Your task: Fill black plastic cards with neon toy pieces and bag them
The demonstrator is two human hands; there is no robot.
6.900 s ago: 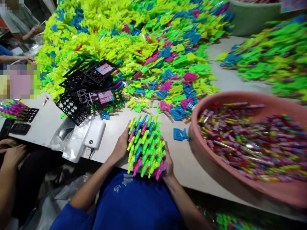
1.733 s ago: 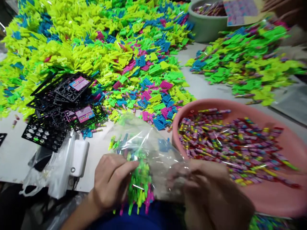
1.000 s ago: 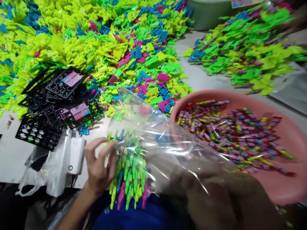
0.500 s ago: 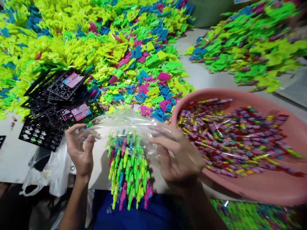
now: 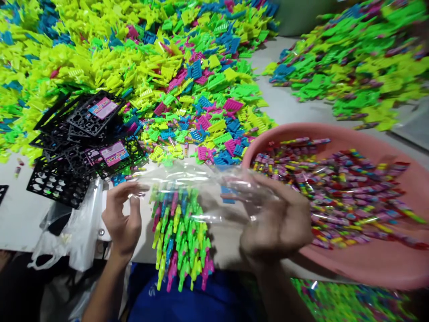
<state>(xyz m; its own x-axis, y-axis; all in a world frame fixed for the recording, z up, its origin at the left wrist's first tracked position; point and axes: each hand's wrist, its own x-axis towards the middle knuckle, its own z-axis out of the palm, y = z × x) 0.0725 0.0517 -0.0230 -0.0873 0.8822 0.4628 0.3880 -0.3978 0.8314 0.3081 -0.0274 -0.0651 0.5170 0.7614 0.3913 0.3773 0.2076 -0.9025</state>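
A clear plastic bag [image 5: 208,188] stretches between my two hands. My left hand [image 5: 122,219] pinches its left side between thumb and fingers. On the bag's right side my right hand [image 5: 276,219] is closed round the plastic, its fingers blurred. Under and in front of the plastic, a bundle of green, yellow, pink and blue plastic pieces [image 5: 182,239] lies at the table's near edge. The bag's upper part overlaps the far end of this bundle; whether the pieces are inside it I cannot tell.
A pink basin [image 5: 355,264] of wrapped candies stands at the right. Colourful plastic pieces [image 5: 127,67] are heaped across the back, with another heap [image 5: 362,67] at the back right. Black lattice frames [image 5: 58,179] and white plastic bags [image 5: 82,237] lie at the left.
My right hand has moved right and its fingers have closed more, pulling the plastic wider. My left hand has shifted slightly right and down.
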